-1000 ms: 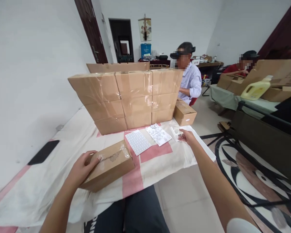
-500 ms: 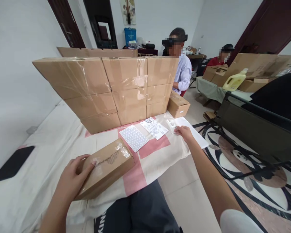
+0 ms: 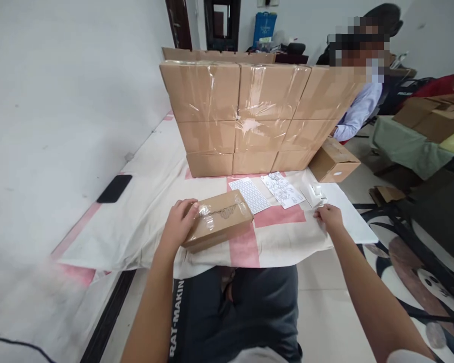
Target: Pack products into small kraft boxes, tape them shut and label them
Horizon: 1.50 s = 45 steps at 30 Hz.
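My left hand [image 3: 180,218] grips the left end of a taped cardboard box [image 3: 221,218] lying on the cloth-covered table. My right hand [image 3: 330,216] is closed at the table's right part, just below a small white tape dispenser [image 3: 315,194]; what its fingers pinch is too small to make out. Between the hands lie a sheet of small printed labels [image 3: 250,195] and a white sheet with line drawings [image 3: 282,189]. Under and right of the dispenser is a plain white sheet [image 3: 350,217].
A wall of stacked, taped boxes [image 3: 263,121] spans the table's back. Another box [image 3: 335,160] stands at its right end, near a seated person [image 3: 357,113]. A black phone-like slab [image 3: 114,189] lies at the left, by the white wall.
The view has turned left, so the table things appear farther right. My right hand has moved from beside the dispenser to just below it. My left hand stays on the box.
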Each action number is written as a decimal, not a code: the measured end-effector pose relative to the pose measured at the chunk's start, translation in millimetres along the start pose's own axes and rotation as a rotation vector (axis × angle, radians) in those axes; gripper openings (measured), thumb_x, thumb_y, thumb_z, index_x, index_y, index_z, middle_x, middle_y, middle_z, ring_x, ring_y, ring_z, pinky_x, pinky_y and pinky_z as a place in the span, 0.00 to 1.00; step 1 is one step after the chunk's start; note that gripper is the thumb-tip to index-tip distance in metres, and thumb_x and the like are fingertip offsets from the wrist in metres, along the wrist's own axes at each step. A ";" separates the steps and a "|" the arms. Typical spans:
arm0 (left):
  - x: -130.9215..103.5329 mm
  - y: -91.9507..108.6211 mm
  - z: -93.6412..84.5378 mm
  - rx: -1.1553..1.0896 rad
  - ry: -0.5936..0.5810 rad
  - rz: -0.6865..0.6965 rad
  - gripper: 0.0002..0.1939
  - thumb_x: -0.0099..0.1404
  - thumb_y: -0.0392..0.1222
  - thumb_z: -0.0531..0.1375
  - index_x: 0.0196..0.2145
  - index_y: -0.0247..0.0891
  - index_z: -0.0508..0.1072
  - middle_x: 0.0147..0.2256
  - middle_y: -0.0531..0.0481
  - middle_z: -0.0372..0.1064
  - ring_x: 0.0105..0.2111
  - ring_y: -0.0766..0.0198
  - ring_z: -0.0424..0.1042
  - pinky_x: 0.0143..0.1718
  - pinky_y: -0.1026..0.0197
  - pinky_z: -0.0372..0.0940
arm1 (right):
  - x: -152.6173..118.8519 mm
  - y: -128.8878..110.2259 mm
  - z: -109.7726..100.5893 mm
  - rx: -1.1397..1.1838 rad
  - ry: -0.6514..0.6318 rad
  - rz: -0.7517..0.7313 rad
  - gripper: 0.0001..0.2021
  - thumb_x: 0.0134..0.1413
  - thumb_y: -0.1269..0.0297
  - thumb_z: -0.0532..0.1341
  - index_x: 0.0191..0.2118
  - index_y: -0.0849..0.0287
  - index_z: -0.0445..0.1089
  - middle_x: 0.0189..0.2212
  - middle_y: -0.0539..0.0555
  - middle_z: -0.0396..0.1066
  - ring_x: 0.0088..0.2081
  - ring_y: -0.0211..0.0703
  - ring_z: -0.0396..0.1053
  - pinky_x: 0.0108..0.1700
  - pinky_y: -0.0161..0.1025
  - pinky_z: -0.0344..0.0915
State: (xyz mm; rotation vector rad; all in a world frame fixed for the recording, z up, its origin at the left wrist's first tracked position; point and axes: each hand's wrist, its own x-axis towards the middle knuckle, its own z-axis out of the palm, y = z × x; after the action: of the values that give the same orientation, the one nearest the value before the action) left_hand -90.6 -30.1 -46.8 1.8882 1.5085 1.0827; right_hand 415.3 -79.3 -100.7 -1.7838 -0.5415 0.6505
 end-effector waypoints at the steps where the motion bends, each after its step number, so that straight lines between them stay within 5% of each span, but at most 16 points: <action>1: -1.2 3.8 -2.1 -0.006 0.064 0.018 0.22 0.70 0.58 0.51 0.46 0.41 0.76 0.46 0.42 0.73 0.51 0.50 0.71 0.58 0.45 0.62 | -18.6 -2.4 8.2 0.003 -0.022 -0.047 0.17 0.43 0.72 0.69 0.16 0.57 0.60 0.13 0.48 0.64 0.17 0.32 0.59 0.19 0.31 0.56; 4: -16.3 21.7 -14.0 -0.028 0.393 0.150 0.17 0.71 0.54 0.54 0.44 0.40 0.74 0.46 0.42 0.71 0.52 0.50 0.68 0.59 0.46 0.60 | -93.3 -13.8 39.5 0.054 -0.233 -0.211 0.21 0.46 0.60 0.72 0.17 0.57 0.59 0.19 0.50 0.69 0.22 0.34 0.65 0.24 0.32 0.62; 6: -37.3 35.7 -21.2 -0.158 0.531 0.278 0.12 0.71 0.51 0.56 0.39 0.40 0.73 0.40 0.45 0.71 0.45 0.54 0.70 0.52 0.50 0.63 | -151.5 -24.6 61.2 0.147 -0.558 -0.359 0.25 0.50 0.54 0.72 0.17 0.57 0.57 0.21 0.52 0.70 0.22 0.36 0.66 0.23 0.34 0.61; 7: -50.3 42.0 -22.8 -0.246 0.512 0.324 0.11 0.71 0.49 0.57 0.38 0.40 0.72 0.36 0.48 0.70 0.41 0.57 0.70 0.47 0.53 0.64 | -179.6 -30.8 70.6 0.183 -0.707 -0.402 0.25 0.52 0.53 0.71 0.18 0.57 0.58 0.24 0.53 0.72 0.23 0.37 0.68 0.24 0.34 0.62; 10: -91.9 53.5 -18.9 -0.410 0.219 0.331 0.07 0.71 0.45 0.59 0.37 0.41 0.73 0.33 0.51 0.69 0.35 0.62 0.69 0.39 0.59 0.63 | -246.8 -50.6 90.2 0.248 -1.026 -0.476 0.22 0.57 0.56 0.70 0.21 0.58 0.62 0.34 0.54 0.74 0.26 0.36 0.71 0.30 0.36 0.69; 14: -133.8 52.0 -6.8 -0.484 0.031 0.255 0.06 0.70 0.45 0.62 0.42 0.42 0.74 0.34 0.51 0.67 0.36 0.62 0.69 0.40 0.59 0.63 | -289.0 -68.5 99.6 0.212 -1.188 -0.575 0.10 0.60 0.57 0.69 0.31 0.56 0.75 0.47 0.58 0.72 0.39 0.42 0.75 0.35 0.38 0.72; 19: -153.3 50.8 -4.1 -0.652 -0.007 0.166 0.16 0.69 0.55 0.63 0.46 0.42 0.74 0.34 0.50 0.64 0.35 0.62 0.66 0.38 0.59 0.63 | -308.5 -73.8 103.9 0.136 -1.177 -0.696 0.09 0.60 0.57 0.69 0.31 0.54 0.76 0.45 0.60 0.72 0.62 0.55 0.64 0.45 0.41 0.71; 22: -155.1 57.6 -4.6 -0.628 -0.005 0.219 0.17 0.66 0.57 0.65 0.44 0.42 0.76 0.34 0.50 0.65 0.35 0.62 0.66 0.39 0.59 0.63 | -317.8 -69.5 105.5 0.111 -1.188 -0.678 0.09 0.60 0.58 0.68 0.31 0.56 0.76 0.53 0.59 0.69 0.52 0.50 0.71 0.42 0.41 0.70; 26: -151.8 65.0 -8.9 -0.452 0.228 0.254 0.06 0.68 0.43 0.65 0.32 0.42 0.78 0.29 0.52 0.67 0.31 0.65 0.67 0.34 0.61 0.62 | -318.7 -58.3 110.4 0.058 -1.141 -0.574 0.08 0.61 0.56 0.67 0.38 0.55 0.78 0.61 0.58 0.62 0.32 0.34 0.68 0.32 0.37 0.66; 29: -138.6 63.9 -24.1 -0.376 0.366 0.241 0.07 0.68 0.43 0.65 0.31 0.42 0.78 0.28 0.53 0.69 0.29 0.64 0.67 0.33 0.60 0.62 | -299.7 -56.0 117.6 -0.037 -1.053 -0.600 0.12 0.58 0.53 0.66 0.42 0.54 0.78 0.52 0.58 0.67 0.36 0.40 0.70 0.33 0.39 0.68; 31: -120.3 60.3 -38.2 -0.382 0.431 0.159 0.11 0.69 0.47 0.63 0.30 0.41 0.76 0.27 0.53 0.67 0.30 0.63 0.67 0.34 0.59 0.63 | -278.9 -62.1 123.6 -0.142 -0.836 -0.742 0.13 0.57 0.53 0.65 0.42 0.55 0.78 0.49 0.59 0.69 0.44 0.49 0.71 0.43 0.45 0.70; 34: -80.3 51.6 -52.9 -0.296 0.265 0.063 0.14 0.68 0.52 0.62 0.30 0.41 0.77 0.29 0.52 0.68 0.33 0.61 0.68 0.39 0.57 0.64 | -247.3 -79.1 136.7 -0.362 -0.450 -1.016 0.15 0.61 0.55 0.61 0.49 0.54 0.76 0.55 0.63 0.67 0.60 0.61 0.62 0.62 0.60 0.58; 36: -51.7 42.6 -54.2 -0.223 0.060 0.045 0.15 0.64 0.54 0.63 0.29 0.41 0.79 0.30 0.51 0.70 0.34 0.60 0.69 0.41 0.56 0.65 | -231.7 -88.6 149.3 -0.540 -0.336 -1.122 0.19 0.63 0.55 0.59 0.56 0.53 0.73 0.64 0.63 0.61 0.66 0.64 0.53 0.67 0.67 0.44; 38: -27.6 30.7 -50.9 -0.181 -0.032 0.023 0.13 0.60 0.53 0.66 0.28 0.42 0.81 0.30 0.50 0.71 0.34 0.59 0.71 0.42 0.54 0.66 | -222.3 -91.8 163.0 -0.673 -0.308 -1.125 0.23 0.65 0.54 0.56 0.63 0.54 0.67 0.69 0.64 0.54 0.67 0.64 0.52 0.67 0.70 0.38; 45: 1.8 -3.3 -42.2 -0.064 -0.154 -0.019 0.08 0.53 0.50 0.70 0.27 0.44 0.83 0.35 0.48 0.69 0.40 0.55 0.70 0.51 0.49 0.66 | -217.3 -76.2 182.6 -0.808 -0.293 -1.105 0.25 0.68 0.53 0.53 0.64 0.58 0.67 0.69 0.68 0.53 0.65 0.62 0.55 0.64 0.60 0.52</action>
State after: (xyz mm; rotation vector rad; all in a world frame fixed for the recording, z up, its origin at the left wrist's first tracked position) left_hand -126.9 -31.7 -24.9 1.8650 1.3867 0.9424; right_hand 128.6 -69.4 -36.7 -1.7097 -2.0009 -0.1446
